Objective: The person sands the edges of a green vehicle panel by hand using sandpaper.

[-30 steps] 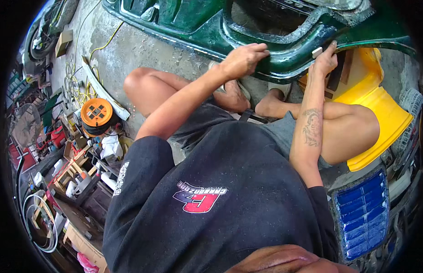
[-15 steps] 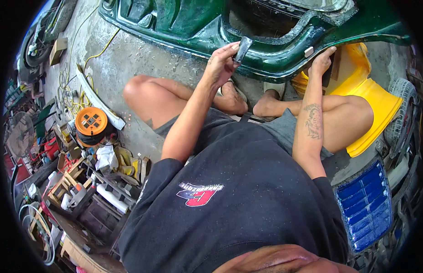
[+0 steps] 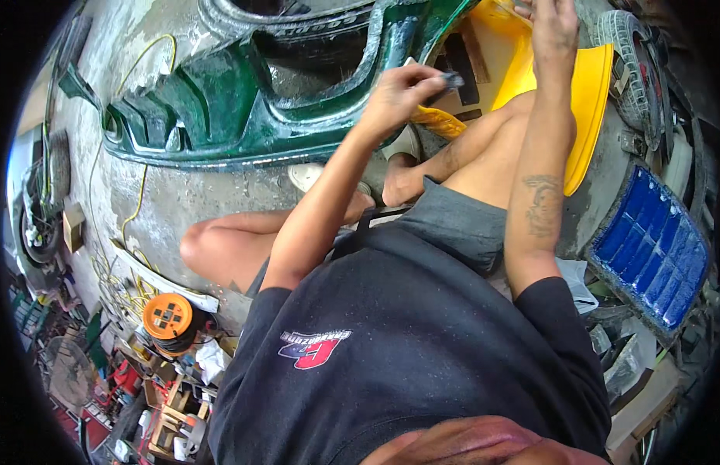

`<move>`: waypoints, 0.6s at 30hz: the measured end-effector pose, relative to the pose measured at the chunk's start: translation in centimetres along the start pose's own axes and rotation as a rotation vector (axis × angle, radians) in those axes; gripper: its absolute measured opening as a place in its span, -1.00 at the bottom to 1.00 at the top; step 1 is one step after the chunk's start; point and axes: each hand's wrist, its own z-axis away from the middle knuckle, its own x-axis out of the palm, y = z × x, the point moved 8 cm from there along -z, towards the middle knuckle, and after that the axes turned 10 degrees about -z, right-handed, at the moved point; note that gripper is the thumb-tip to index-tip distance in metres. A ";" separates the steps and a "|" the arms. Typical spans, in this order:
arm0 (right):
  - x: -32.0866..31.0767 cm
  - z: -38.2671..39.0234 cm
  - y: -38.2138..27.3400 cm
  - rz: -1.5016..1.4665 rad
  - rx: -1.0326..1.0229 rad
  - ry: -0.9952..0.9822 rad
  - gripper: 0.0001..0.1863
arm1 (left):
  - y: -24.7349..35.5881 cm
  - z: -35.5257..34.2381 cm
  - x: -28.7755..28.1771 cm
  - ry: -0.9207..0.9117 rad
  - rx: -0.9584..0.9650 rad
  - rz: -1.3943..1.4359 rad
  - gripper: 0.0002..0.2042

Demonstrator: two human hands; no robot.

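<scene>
In front of me lies a large wet green moulded vehicle panel (image 3: 220, 116) with a wide opening in it. My left hand (image 3: 402, 93) is closed on a small dark grey pad (image 3: 453, 80), pinched between thumb and fingers. It is at the panel's right part, beside the curved edge; whether the pad touches the surface I cannot tell. My right hand (image 3: 555, 31) is raised at the top of the view, over the yellow panel (image 3: 588, 116). Its fingers are apart, partly cut off by the picture's edge, and nothing shows in them.
A tyre (image 3: 298, 27) lies behind the green panel's opening. At right are another tyre (image 3: 627, 62) and a blue grille-like panel (image 3: 654, 240). To the left stand an orange cable reel (image 3: 168, 314), a yellow cord (image 3: 135, 201) and cluttered tools.
The view has swung right, so the green panel appears farther left. My left hand with the pad has moved toward the panel's right end. My right hand has come off the panel's edge.
</scene>
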 end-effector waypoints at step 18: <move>3.8 1.4 -3.2 -0.474 0.134 0.028 -0.65 | -20.7 -14.8 13.6 -0.340 0.006 -1.481 -0.61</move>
